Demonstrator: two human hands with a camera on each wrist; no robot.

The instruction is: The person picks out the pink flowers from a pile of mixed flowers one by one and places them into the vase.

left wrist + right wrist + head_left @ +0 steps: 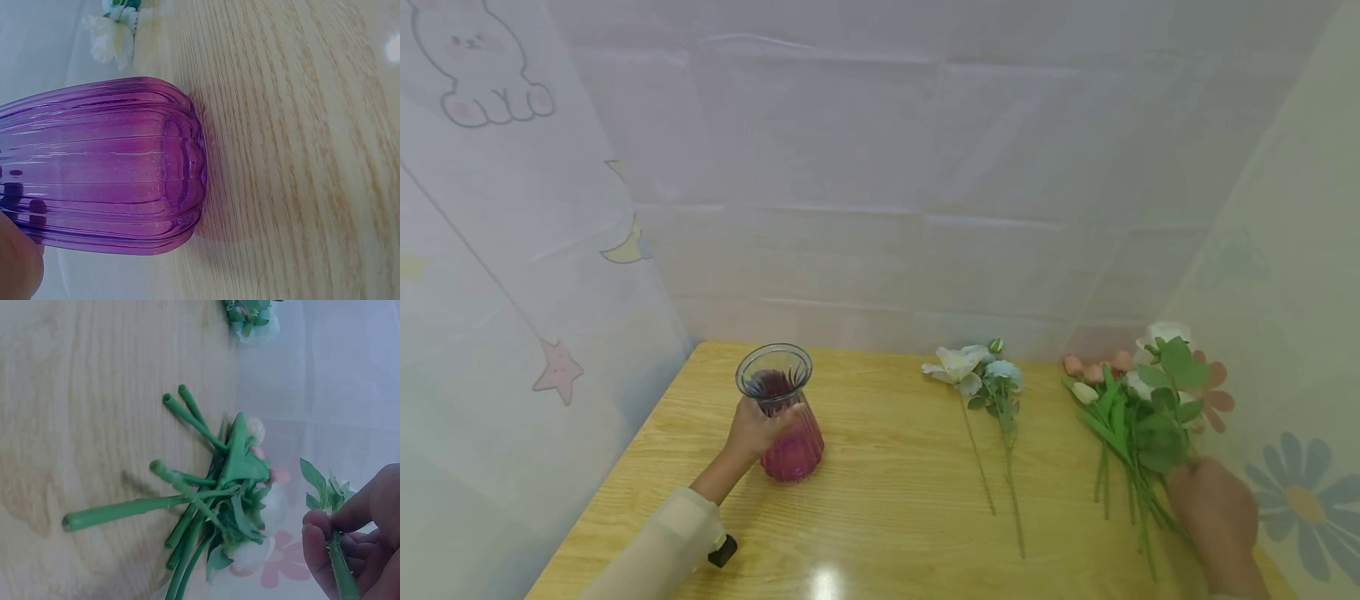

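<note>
My left hand [763, 429] grips the side of a ribbed glass vase [793, 446], pink-purple below and clear grey at its flared rim. The vase stands upright on the table, and its purple base [106, 169] fills much of the left wrist view. On the right, my right hand [1213, 504] pinches a green flower stem [342, 569] between thumb and fingers; leaves rise above the grip. The bloom on that stem is hard to tell. Beside this hand lies a pile of artificial flowers [1112, 417] with pink and white heads, their stems pointing toward me.
Two more flowers lie apart on the wooden table [887, 500]: a white flower [957, 367] and a pale blue flower [1002, 375]. Printed cloth sheets [820, 183] hang behind and at both sides. Something small and black [722, 551] shows at my left sleeve.
</note>
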